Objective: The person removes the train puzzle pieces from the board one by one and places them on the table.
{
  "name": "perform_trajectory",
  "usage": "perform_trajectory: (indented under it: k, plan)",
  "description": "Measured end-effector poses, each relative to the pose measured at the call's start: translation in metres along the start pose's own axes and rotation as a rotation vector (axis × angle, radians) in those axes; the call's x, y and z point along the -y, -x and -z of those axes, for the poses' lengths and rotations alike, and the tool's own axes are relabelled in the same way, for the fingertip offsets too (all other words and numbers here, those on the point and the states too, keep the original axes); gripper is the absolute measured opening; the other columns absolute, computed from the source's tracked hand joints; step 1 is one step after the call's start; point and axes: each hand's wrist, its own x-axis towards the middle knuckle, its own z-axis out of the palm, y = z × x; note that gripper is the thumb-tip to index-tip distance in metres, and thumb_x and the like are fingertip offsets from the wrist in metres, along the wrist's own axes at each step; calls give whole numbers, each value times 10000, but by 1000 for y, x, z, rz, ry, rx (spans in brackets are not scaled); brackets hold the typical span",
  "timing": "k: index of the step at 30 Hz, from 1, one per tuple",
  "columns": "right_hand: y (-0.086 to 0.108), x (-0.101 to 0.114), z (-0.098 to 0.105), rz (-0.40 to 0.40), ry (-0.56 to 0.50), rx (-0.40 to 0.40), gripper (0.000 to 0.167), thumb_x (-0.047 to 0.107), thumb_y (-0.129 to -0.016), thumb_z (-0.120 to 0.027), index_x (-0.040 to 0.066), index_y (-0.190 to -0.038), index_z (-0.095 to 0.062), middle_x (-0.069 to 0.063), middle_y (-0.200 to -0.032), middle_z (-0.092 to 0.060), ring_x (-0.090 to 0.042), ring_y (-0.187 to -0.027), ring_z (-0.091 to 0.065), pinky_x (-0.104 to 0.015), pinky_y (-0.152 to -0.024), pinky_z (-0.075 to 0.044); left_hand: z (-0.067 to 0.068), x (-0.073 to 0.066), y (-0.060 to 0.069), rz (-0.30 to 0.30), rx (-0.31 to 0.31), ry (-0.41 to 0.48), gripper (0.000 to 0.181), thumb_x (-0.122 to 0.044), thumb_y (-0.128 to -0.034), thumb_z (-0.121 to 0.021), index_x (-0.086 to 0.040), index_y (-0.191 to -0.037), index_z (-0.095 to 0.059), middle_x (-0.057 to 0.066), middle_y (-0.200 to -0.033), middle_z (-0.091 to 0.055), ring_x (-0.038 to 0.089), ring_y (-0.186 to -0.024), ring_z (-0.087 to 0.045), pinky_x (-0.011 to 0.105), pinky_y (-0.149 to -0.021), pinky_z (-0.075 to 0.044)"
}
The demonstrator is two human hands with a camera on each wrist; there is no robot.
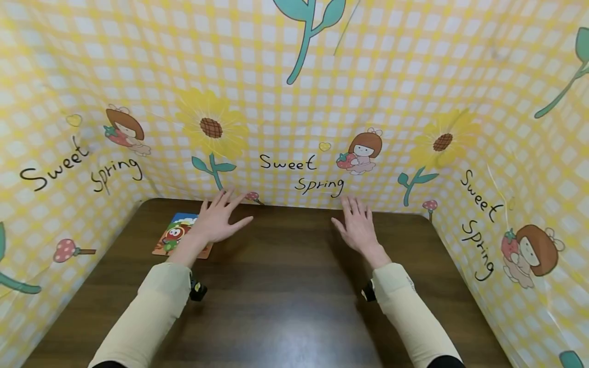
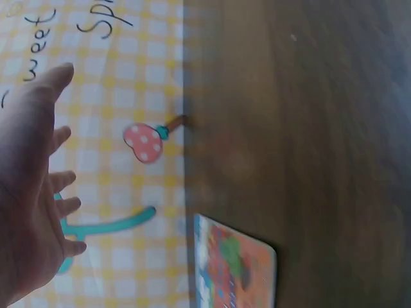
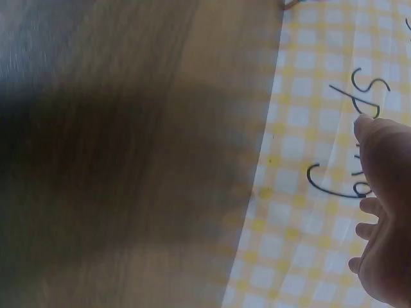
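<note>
My left hand [image 1: 218, 220] reaches over the back left of the dark wooden table [image 1: 285, 276], fingers spread and holding nothing. Partly hidden under that hand and wrist lies a colourful flat picture card or booklet [image 1: 172, 236] with a red cartoon figure. One corner of the same picture card [image 2: 237, 269] shows at the bottom of the left wrist view. On the right, my right hand [image 1: 359, 228] is stretched out over the table's back part with nothing in it. Its thumb and fingertips [image 3: 365, 205] appear in front of the checked cloth in the right wrist view.
A yellow and white checked cloth [image 1: 285, 117] with flowers and "Sweet Spring" lettering hangs at the back and on both sides of the table. Dark devices are strapped at the left wrist [image 1: 198, 290] and the right wrist [image 1: 369, 291].
</note>
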Motion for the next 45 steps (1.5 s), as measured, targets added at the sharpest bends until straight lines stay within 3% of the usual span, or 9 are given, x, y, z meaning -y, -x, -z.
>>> perform_trajectory:
  k: [4, 9, 14, 19, 34, 45]
  plan:
    - [1, 13, -6, 8, -18, 21, 780, 467, -1143, -567, 103, -1758, -255, -221, -1796, -307, -473, -1674, -282, -733, -1340, -208, -1, 17, 13, -15, 5, -14, 879, -742, -1066, -507, -327, -1781, -210, 190, -1858, -135, 495, -1708, -139, 810, -1316, -68]
    - [3, 27, -16, 19, -37, 54, 796, 476, -1145, -558, 87, -1762, -239, -227, -1801, -298, -473, -1679, -270, -707, -1347, -220, -6, 39, 35, -7, 27, -4, 880, -724, -1069, -522, -268, -1774, -258, 231, -1846, -145, 515, -1699, -145, 804, -1317, -78]
    - [6, 40, -27, 19, -75, 108, 803, 507, -1139, -556, 100, -1761, -251, -220, -1809, -286, -460, -1691, -249, -693, -1362, -194, -13, 62, 58, 17, 68, 9, 889, -719, -1072, -522, -232, -1771, -266, 246, -1844, -130, 526, -1695, -143, 833, -1293, -103]
    - [10, 52, -37, 35, -108, 146, 806, 519, -1134, -560, 120, -1763, -253, -194, -1819, -274, -435, -1703, -227, -686, -1365, -195, -18, 82, 72, 46, 84, -2, 902, -711, -1061, -553, -182, -1753, -317, 289, -1819, -177, 552, -1673, -174, 817, -1298, -114]
    - [17, 90, -55, 129, -233, 285, 799, 506, -1131, -579, 104, -1755, -283, -197, -1823, -264, -443, -1706, -221, -695, -1361, -198, -22, 130, 92, 100, 125, -47, 956, -715, -1065, -540, -56, -1727, -337, 353, -1773, -233, 588, -1634, -219, 810, -1288, -138]
    - [18, 108, -73, 163, -220, 384, 784, 520, -1134, -562, 140, -1760, -283, -163, -1839, -236, -412, -1717, -207, -681, -1367, -203, -29, 143, 94, 129, 124, -29, 1015, -706, -1074, -526, 60, -1703, -307, 373, -1768, -215, 583, -1641, -205, 775, -1309, -136]
